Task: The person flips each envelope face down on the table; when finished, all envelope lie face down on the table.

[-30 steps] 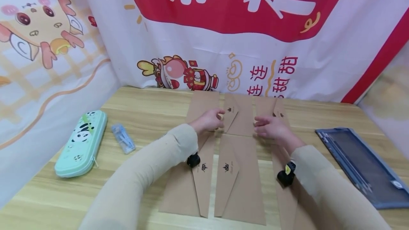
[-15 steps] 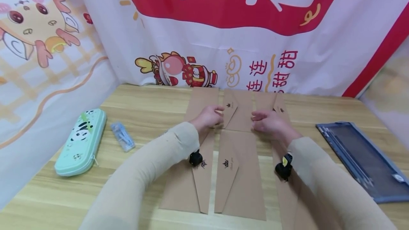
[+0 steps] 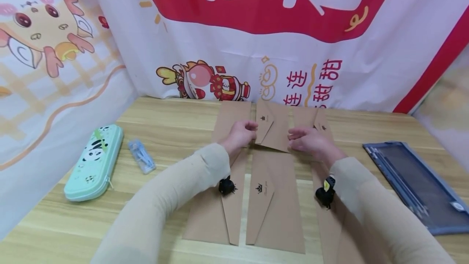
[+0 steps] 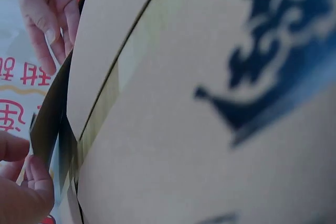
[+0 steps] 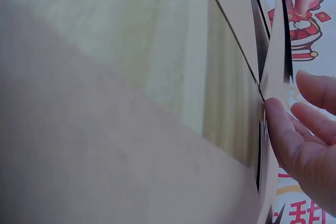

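Left hand (image 4: 26, 195) low at the left edge of the left wrist view, thumb and bent fingers pinching the end of a thin raised envelope (image 4: 50, 111), seen nearly edge-on, dark face showing, slightly bowed. Right hand (image 4: 50, 11) up top by the other end of that piece, fingers mostly extended; can't confirm contact. Big brown envelope (image 4: 157, 156) fills the right side, very close, with a dark crown print (image 4: 304, 77), blurred. Another brown panel (image 4: 110, 30) above it, strip of wood tabletop (image 4: 107, 97) between. White backdrop (image 4: 13, 45) with red characters (image 4: 37, 74) behind the hands.
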Demonstrator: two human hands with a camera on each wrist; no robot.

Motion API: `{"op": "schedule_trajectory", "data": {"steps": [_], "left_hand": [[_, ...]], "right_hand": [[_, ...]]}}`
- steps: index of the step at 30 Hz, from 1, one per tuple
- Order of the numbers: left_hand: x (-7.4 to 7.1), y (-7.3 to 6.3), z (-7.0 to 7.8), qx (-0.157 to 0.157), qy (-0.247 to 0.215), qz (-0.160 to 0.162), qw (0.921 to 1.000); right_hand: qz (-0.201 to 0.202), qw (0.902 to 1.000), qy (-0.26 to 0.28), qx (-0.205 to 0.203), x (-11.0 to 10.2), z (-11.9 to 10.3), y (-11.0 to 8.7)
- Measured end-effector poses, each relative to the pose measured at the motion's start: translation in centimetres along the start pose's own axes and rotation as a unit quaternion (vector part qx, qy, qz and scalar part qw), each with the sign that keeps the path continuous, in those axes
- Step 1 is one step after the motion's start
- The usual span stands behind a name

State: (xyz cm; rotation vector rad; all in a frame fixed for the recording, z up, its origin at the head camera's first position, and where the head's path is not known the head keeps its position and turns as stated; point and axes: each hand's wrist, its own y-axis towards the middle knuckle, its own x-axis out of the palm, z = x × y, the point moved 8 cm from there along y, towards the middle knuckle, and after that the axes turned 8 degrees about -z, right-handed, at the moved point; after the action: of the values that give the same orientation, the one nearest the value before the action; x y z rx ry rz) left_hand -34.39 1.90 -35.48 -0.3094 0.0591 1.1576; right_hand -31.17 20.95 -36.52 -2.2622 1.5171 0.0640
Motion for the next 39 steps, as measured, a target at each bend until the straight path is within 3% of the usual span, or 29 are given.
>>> {"op": "schedule_trajectory", "data": {"steps": [5,13,20,26,32,39], "left_hand": [[-0.3,-0.4,0.3,0.008,-0.011,0.020,0.9997],[-1.3,-0.8,1.2,0.056,-0.001,0.047,0.9973],[-2.1,-1.5,1.4,0.059,-0.019,0.041,0.9972],[-2.7,-1.9,2.0,0.059,-0.040,0.033,0.9969],[-3.1,-2.2,2.4,0.055,-0.042,0.033,0.9971],[-3.1,-2.3,3.6,0.077,-0.034,0.032,0.9960]], "right_hand": [[-0.007,0.9999,-0.004,-0.010,0.5,-0.2,0.3],[-0.006,0.9999,-0.005,-0.009,1.2,-0.3,1.1],[-0.024,0.9996,-0.008,-0.015,2.4,-0.8,1.5],[-0.027,0.9989,-0.038,0.002,3.2,-1.0,1.8],[-0.036,0.9992,-0.017,0.001,4.0,-1.5,2.2],[-0.044,0.9987,0.022,-0.013,4.8,-2.0,2.6]]}}
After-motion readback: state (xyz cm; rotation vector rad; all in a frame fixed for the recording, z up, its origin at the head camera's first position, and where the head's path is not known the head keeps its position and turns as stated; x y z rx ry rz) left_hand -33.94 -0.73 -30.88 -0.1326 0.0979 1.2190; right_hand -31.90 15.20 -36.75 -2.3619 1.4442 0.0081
